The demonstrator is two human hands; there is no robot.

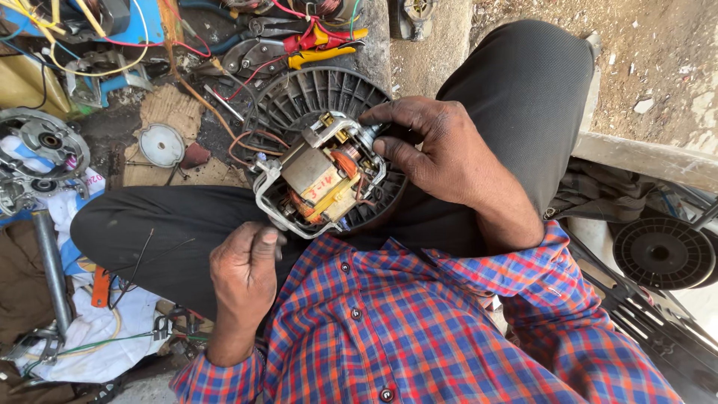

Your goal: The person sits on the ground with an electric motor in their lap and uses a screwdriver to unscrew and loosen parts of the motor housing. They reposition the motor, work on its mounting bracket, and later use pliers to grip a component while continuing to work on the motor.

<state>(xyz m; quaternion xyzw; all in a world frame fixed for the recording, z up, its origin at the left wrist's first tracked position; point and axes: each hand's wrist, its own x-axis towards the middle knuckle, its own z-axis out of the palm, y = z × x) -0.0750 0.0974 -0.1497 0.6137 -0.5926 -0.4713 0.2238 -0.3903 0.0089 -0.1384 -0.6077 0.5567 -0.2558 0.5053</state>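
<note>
Head view, landmark: the small electric motor [321, 176] with grey metal frame and copper windings, which sits on a round black ribbed housing [299, 97] on the person's lap, between the two knees in black trousers [516, 82].

Left hand: the left hand [243, 273] is just below and left of the motor. The fingers are curled into a loose fist and the thumb presses toward the lower edge of the metal frame. It seems to hold something thin there, perhaps a small tool, but I cannot tell what it is.

Right hand: the right hand [441, 153] is at the right of the motor. The fingers are bent around the upper right end, near the shaft and the brush holder, and they grip this end to keep the motor steady.

Step in hand: in my judgement, the person is working on the frame of the motor, loosening or fitting it, while the other hand holds the body fixed.

Next move calls for: a firm hold at the right end and careful force at the lower left corner, so the windings and the thin wires are not damaged.

Around the motor: above it lie yellow and red pliers [321, 45] and loose wires; to the far left is a silver end cover [45, 142]; to the far right is another black round part [662, 251].
</note>
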